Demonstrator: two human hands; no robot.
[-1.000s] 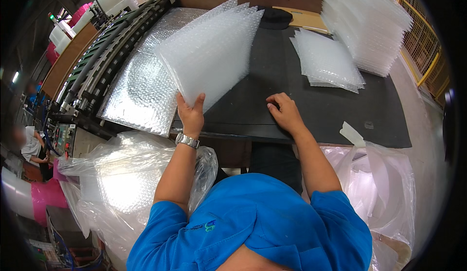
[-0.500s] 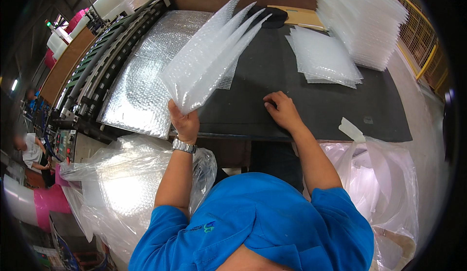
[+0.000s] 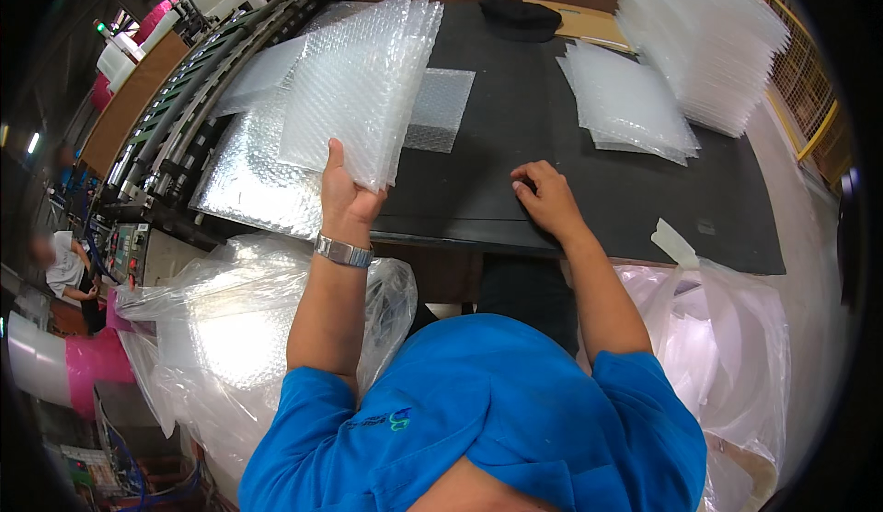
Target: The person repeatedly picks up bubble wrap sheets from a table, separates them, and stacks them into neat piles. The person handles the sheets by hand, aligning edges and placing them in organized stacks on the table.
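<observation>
A small stack of clear bubble-wrap sheets is pinched at its lower corner by my left hand, thumb over the front and fingers behind. The stack stands tilted up over the metal-bright bubble-wrap surface at the machine's outlet. My right hand rests on the black tabletop, fingers loosely curled together, with nothing visible in them. Between the two hands, farther back, lies a single bubble-wrap sheet, partly hidden behind the held stack. Another sheet lies against the machine rollers.
Right of centre lies a low pile of bubble-wrap sheets, beside a tall stack. A black cap and cardboard sit at the back. The roller machine borders the left; plastic bags hang in front.
My left hand has swung the stack leftward and turned it, and its fanned sheets have come closer together. A sheet now shows by the rollers. My right hand stays on the tabletop.
</observation>
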